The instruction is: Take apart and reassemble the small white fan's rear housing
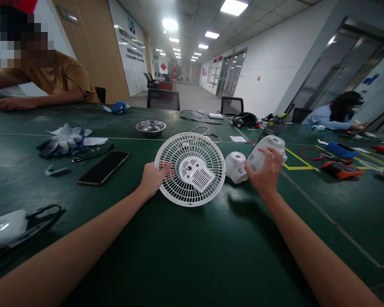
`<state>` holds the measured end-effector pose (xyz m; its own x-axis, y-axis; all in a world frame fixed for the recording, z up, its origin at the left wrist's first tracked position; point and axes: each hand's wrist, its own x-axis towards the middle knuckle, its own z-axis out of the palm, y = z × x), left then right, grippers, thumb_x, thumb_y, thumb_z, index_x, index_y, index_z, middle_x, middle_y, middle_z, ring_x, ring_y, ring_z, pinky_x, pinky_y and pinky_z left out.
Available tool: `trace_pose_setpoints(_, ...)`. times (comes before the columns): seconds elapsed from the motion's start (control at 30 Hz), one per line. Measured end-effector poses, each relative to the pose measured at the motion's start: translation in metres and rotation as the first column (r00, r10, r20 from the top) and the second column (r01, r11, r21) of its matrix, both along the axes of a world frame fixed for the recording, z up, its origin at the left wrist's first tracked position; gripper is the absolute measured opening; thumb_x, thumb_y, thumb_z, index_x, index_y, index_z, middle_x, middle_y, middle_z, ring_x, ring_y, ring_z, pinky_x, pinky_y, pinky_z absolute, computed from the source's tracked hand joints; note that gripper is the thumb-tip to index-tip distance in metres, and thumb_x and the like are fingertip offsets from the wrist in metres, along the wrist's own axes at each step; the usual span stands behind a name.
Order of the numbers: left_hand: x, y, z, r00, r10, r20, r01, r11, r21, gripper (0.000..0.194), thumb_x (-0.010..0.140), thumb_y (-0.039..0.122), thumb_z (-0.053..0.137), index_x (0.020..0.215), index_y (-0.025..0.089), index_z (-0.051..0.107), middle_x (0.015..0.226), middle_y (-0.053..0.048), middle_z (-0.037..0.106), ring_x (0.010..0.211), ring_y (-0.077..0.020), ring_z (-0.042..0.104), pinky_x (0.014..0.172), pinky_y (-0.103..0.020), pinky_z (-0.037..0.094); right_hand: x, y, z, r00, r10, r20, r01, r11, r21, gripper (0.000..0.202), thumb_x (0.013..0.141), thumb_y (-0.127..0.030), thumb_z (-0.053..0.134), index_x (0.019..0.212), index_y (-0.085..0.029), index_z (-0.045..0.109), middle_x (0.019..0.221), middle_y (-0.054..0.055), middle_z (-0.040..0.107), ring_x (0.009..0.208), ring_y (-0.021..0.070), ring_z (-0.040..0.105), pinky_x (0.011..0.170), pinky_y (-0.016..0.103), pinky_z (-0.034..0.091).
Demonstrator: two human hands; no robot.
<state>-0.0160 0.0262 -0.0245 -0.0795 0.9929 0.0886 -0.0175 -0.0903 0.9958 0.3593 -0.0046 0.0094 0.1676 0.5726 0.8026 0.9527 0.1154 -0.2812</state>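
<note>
My left hand [154, 177] grips the left rim of a round white fan grille [196, 172], thumb on the near face and fingers behind the bars. The grille is tilted up toward me, and a vented plate sits at its centre. My right hand [266, 172] is closed around a white plastic fan motor cover [275, 144] with slots at its top, lifted above the table. Between the grille and my right hand a second white vented housing [237, 167] stands on the table. A pale cord [200, 128] loops behind the grille.
A metal bowl [150, 127] sits behind the grille. To the left are a phone [104, 167], work gloves [62, 143] and a white device with a strap [9, 226]. A dark bottle [270, 128] and an orange multimeter [342, 169] lie rightward. Two people sit across the green table [192, 251].
</note>
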Motion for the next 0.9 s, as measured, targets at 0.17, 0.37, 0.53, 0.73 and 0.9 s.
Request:
trace_pose_setpoints(0.17,0.000,0.002,-0.004,1.000,0.002,-0.015,-0.002,1.000,0.023,0.020,0.087,0.029,0.078,0.098,0.014,0.073,0.087,-0.008,0.079,0.077,-0.0258,0.079,0.077,-0.045,0.067,0.041,0.005,0.000,0.959,-0.163,-0.233,0.171,0.985,0.016,0.082,0.068,-0.030,0.072,0.143,-0.021,0.043,0.143,0.020,0.049,0.137,0.0417,0.045,0.114,0.063,0.037)
trace_pose_setpoints(0.37,-0.004,0.007,-0.011,1.000,-0.011,-0.029,0.012,0.999,0.033,0.022,0.086,0.032,0.078,0.100,0.015,0.074,0.090,-0.009,0.080,0.080,-0.0274,0.079,0.076,-0.045,0.067,0.065,0.022,-0.029,0.859,-0.151,-0.489,0.121,0.988,-0.093,0.107,0.058,-0.039,0.081,0.150,-0.022,0.031,0.135,0.017,0.060,0.117,0.0369,0.063,0.106,0.057,0.047)
trace_pose_setpoints(0.53,-0.005,0.006,-0.010,0.998,-0.007,-0.061,0.009,0.999,0.043,0.021,0.087,0.033,0.076,0.100,0.016,0.074,0.092,-0.009,0.080,0.080,-0.0275,0.079,0.076,-0.046,0.067,0.072,0.030,-0.042,0.766,-0.190,-0.614,0.106,0.979,-0.172,0.101,0.048,-0.048,0.090,0.134,-0.023,0.046,0.125,0.015,0.069,0.112,0.0368,0.067,0.103,0.057,0.050)
trace_pose_setpoints(0.73,-0.003,0.005,-0.009,0.999,-0.003,-0.049,0.006,0.998,0.057,0.022,0.085,0.033,0.077,0.099,0.016,0.074,0.089,-0.008,0.079,0.077,-0.0267,0.078,0.075,-0.045,0.066,0.058,0.025,-0.019,0.771,-0.169,-0.614,0.222,0.975,0.011,0.096,0.054,-0.051,0.089,0.133,-0.018,0.047,0.118,0.017,0.072,0.105,0.0351,0.071,0.098,0.054,0.054)
trace_pose_setpoints(0.9,-0.003,0.007,-0.011,0.998,-0.013,-0.056,0.016,0.998,0.054,0.021,0.086,0.033,0.077,0.098,0.016,0.074,0.088,-0.008,0.079,0.077,-0.0262,0.078,0.074,-0.045,0.066,0.023,0.015,0.006,0.816,0.067,-0.575,0.081,0.971,0.227,0.092,0.064,-0.051,0.085,0.137,-0.018,0.040,0.127,0.019,0.068,0.105,0.0314,0.072,0.087,0.045,0.059)
